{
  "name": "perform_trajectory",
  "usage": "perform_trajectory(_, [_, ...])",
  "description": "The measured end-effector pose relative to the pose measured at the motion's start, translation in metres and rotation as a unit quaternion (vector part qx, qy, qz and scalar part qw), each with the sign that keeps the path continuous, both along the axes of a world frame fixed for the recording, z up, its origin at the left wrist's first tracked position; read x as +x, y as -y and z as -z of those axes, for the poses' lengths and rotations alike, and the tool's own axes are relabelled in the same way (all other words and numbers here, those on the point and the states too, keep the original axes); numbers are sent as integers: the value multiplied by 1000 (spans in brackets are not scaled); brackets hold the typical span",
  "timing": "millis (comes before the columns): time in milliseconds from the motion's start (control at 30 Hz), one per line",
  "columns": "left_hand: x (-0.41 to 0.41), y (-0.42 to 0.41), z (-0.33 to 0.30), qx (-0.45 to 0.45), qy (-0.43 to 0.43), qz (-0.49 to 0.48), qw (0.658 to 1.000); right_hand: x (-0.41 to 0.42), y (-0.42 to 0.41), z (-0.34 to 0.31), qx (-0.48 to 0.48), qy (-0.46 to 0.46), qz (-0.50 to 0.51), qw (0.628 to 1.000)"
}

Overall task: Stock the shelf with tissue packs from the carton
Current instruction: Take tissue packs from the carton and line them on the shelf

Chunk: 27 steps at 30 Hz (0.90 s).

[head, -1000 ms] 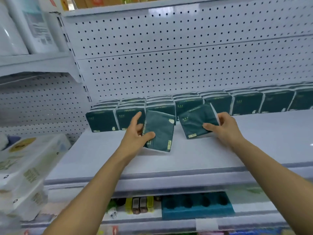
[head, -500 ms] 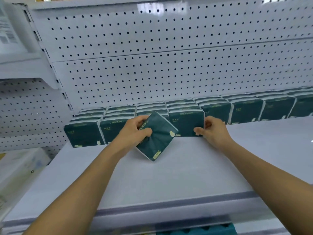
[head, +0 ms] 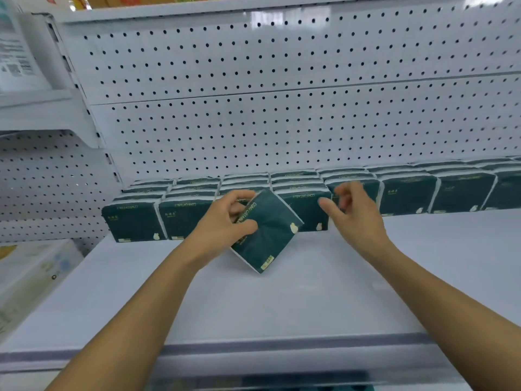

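Gripping a dark green tissue pack [head: 266, 231], the left hand [head: 222, 224] has its thumb across the pack's front face and its fingers [head: 239, 200] curled over the upper left edge. The pack is tilted, turned so one corner points down toward the shelf [head: 282, 300], and that low corner sits just in front of the row of packs [head: 408, 193] already standing along the back. Pale lettering runs along the pack's left edge and a small light emblem shows near its right corner.

The right hand [head: 356, 215] hangs just to the right of the held pack, holding nothing, fingers loosely bent and slightly blurred, the thumb pointing toward the pack. It is in front of the standing packs; whether it touches them cannot be told.

The row of packs runs from left of the hands to the right edge of the view, several deep, each upright with its green face forward and white sides showing between neighbours. They stand against a white pegboard back panel [head: 282, 131] dotted with dark holes. The shelf is pale, with a greyish strip along its front lip.

On the left a neighbouring bay has its own white shelf [head: 42, 114] higher up, a pale printed package [head: 17, 60] on it, and large light-coloured packages [head: 31, 275] lower down, all blurred.
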State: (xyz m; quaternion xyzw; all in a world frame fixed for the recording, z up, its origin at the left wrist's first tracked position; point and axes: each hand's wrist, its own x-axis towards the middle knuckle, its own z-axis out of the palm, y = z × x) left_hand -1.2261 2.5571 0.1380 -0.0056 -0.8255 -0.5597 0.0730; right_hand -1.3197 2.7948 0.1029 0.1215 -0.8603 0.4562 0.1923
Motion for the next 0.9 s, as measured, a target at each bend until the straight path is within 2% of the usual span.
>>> perform_trajectory(33, [1,-7,0,-10,-1,14,1000,9,-1,-5,-45,11,-73,996])
perform_trajectory(100, [0,-22,2,-30,-4,43,999,24,-3,-10,-59,73,-203,975])
perform_trajectory(200, [-6,-45,5,-39,-12,72,997,29,-13,-2,-55,117,-266,955])
perform_trajectory(267, [-15,-59,10,-67,-53,45,995,24,-29,5,-94,123,-243,958])
perform_trajectory(333, [-28,-70,17,-157,-133,-36,978,18,-50,10,-121,130,-210,961])
perform_trajectory(433, [-48,-79,25,-333,-242,-117,904,7,-79,11,-154,146,-168,963])
perform_trajectory(500, [-61,-81,31,-424,-235,-107,868,-2,-94,10,-153,145,-137,968])
perform_trajectory(567, [-72,-80,38,-516,-182,-94,832,-11,-105,9,-132,136,-104,976])
perform_trajectory(667, [-82,-78,45,-590,-144,-102,788,-26,-112,12,-87,109,-59,989])
perform_trajectory(800, [-86,-80,44,-605,-141,-123,774,-37,-106,12,-26,69,-20,997])
perform_trajectory(900, [-86,-79,43,-602,-147,-128,774,-40,-98,13,-35,60,-7,998])
